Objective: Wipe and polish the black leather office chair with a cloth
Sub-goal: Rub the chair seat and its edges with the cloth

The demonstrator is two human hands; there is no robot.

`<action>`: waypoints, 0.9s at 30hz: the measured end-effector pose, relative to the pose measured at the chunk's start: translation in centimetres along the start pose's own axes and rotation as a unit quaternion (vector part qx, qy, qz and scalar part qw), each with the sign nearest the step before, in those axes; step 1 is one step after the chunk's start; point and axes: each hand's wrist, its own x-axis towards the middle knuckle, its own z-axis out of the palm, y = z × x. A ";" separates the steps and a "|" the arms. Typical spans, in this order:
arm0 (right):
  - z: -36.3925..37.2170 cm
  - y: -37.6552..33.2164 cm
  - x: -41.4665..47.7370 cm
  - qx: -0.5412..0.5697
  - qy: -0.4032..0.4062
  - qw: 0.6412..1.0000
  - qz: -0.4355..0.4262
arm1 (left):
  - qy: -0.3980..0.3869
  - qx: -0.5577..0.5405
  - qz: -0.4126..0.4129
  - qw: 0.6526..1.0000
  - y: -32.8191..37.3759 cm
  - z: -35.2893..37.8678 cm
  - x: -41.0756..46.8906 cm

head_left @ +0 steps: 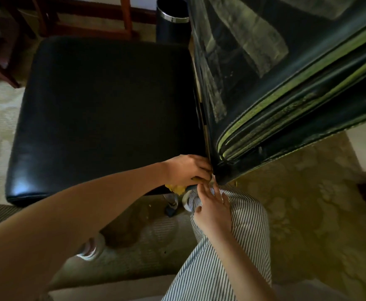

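Head view: left hand grips cloth at seat's lower-right corner.
Backrest: just right of it.
Right hand: fingers loose, on knee.

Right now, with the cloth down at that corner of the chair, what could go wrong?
The left hand holds the yellow cloth at the narrow gap where the seat meets the backrest, so fingers might get pinched if the backrest shifts. The cloth is bunched and mostly hidden under the hand, so it may snag in that gap or wipe only a small patch.
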 end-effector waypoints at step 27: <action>-0.8 0.0 2.0 0.163 0.000 0.986 0.046 | 0.102 0.028 -0.176 0.979 0.7 1.8 1.4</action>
